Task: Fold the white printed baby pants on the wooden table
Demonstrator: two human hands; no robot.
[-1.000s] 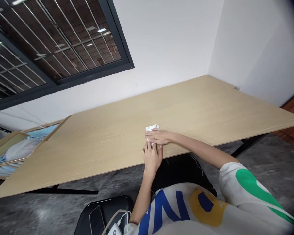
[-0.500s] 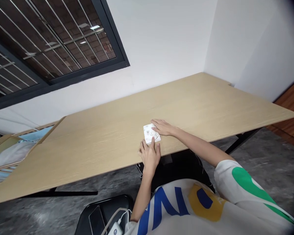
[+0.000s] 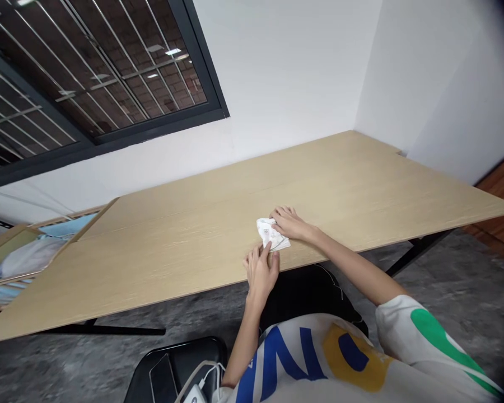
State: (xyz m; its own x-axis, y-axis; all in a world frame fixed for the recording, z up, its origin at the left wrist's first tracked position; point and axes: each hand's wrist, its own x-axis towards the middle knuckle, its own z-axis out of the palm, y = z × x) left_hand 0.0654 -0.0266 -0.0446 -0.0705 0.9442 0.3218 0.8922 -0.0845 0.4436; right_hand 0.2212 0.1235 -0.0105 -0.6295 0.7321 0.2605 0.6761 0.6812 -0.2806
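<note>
A small white folded cloth (image 3: 269, 232) with faint printed figures lies on the wooden table near its front edge. Its far-left corner looks rumpled and slightly raised. My right hand (image 3: 292, 224) is at the cloth's right side, its fingers curled over the far edge and closed on the fabric. From the near side, my left hand (image 3: 262, 271) reaches in, index finger touching the cloth's near edge. The thumb and other fingers of that hand are apart, with the palm low over the table.
The wide wooden table (image 3: 185, 240) runs along a white wall below a barred window (image 3: 121, 61). At its left end stands a wooden bin (image 3: 63, 246) with light blue and white fabric. A black chair (image 3: 193, 358) holds a phone-like dark slab (image 3: 163, 378) and a white cabled device (image 3: 195, 394).
The cloth has gone from lying flat to rumpled, its far-left corner lifting and folding toward the right hand. My right hand's fingers have curled in more. The view has shifted a little.
</note>
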